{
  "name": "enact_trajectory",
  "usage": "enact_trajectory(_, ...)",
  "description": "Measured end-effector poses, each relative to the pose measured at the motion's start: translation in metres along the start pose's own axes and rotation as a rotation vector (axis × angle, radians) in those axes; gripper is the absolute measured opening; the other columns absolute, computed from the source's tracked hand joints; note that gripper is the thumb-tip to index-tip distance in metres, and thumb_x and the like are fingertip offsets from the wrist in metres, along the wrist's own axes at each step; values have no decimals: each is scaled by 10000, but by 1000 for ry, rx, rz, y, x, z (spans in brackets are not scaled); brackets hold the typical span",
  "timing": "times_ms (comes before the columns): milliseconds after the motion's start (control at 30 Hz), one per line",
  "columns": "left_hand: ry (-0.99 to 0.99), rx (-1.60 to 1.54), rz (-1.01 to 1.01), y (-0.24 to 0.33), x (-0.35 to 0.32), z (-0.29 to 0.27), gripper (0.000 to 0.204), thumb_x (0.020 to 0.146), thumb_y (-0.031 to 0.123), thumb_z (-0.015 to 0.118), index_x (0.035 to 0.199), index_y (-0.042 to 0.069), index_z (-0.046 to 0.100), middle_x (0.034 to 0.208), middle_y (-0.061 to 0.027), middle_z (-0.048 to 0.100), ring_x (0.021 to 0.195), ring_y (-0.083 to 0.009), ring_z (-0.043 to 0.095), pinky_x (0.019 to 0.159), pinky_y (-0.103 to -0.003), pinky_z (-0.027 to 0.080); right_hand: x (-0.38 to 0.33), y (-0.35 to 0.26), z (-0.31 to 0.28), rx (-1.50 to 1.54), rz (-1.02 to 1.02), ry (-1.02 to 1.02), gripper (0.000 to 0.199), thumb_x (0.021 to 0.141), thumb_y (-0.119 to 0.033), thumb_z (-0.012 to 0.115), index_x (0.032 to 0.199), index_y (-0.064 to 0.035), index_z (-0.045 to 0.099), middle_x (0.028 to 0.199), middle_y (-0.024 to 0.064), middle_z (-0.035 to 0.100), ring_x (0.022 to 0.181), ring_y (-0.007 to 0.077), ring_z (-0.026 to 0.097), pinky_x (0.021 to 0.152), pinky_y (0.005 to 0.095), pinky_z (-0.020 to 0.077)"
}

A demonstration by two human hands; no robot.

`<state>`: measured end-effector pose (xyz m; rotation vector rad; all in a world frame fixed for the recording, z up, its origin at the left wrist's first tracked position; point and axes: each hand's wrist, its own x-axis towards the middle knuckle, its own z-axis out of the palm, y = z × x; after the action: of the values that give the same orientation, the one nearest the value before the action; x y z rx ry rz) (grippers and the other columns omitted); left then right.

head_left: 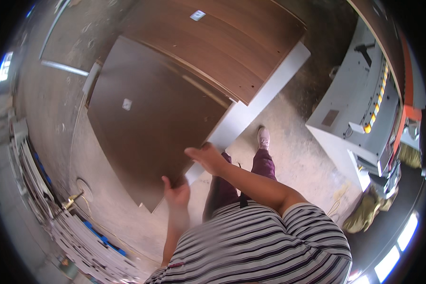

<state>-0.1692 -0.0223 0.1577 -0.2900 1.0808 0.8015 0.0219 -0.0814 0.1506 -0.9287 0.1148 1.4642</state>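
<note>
A dark brown board (pixel 151 123) with a small pale sticker (pixel 127 104) lies at a slant in front of me. My right hand (pixel 210 160) is at its near right edge, thumb over the top face and the other fingers partly hidden at the edge. Nearer to me, my left hand (pixel 177 193) is at the same board's edge near its close corner, thumb raised and fingertips hidden. Both hands appear to grip the board. A lighter reddish-brown wood-grain board (pixel 217 42), also with a sticker (pixel 197 15), lies beyond it on a stack with white edges (pixel 270 92).
A grey machine (pixel 355 94) with a row of yellow rollers (pixel 377 106) stands at the right. Long strips (pixel 85 241) are piled at the lower left. A thin metal frame (pixel 64 67) is on the floor at the far left. A khaki bundle (pixel 362 215) lies below the machine.
</note>
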Motion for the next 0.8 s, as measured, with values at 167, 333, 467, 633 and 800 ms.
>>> enact_trajectory(167,-54,-14,-174,69,-35,24,256,806,178,631,1008,24,598,1024,-101,627,955,-218,588,870,-357,473,50,29,-99,-783,-68,-102,897,671,-430,749,1315,12,309,1296,226,391,1233,315,356,1017,384,303)
enact_trajectory(333,85,95,-4,74,-63,56,226,809,166,632,979,21,597,968,-95,641,884,-200,619,808,-324,518,115,40,-126,-1591,-304,521,1189,482,-514,794,1385,-62,166,1428,250,83,1337,376,77,1080,478,122)
enact_trajectory(467,106,118,-11,79,-63,52,204,804,156,641,953,22,604,939,-93,648,868,-192,623,801,-321,521,144,0,-77,-1775,-169,530,1217,484,-565,770,1397,-80,129,1445,231,39,1346,367,52,1076,516,97)
enact_trajectory(633,182,86,-12,71,-61,58,194,798,150,647,930,12,614,933,-99,651,870,-199,626,815,-328,516,193,40,-104,-1670,-834,986,436,741,-215,573,1121,-6,522,1214,227,412,1158,381,367,915,571,286)
enact_trajectory(800,86,101,-102,70,-66,57,210,810,155,631,957,6,615,974,-111,645,918,-217,618,848,-338,505,147,73,-120,-1669,-716,830,732,673,-364,613,1295,-100,330,1292,214,344,1157,340,411,940,546,283)
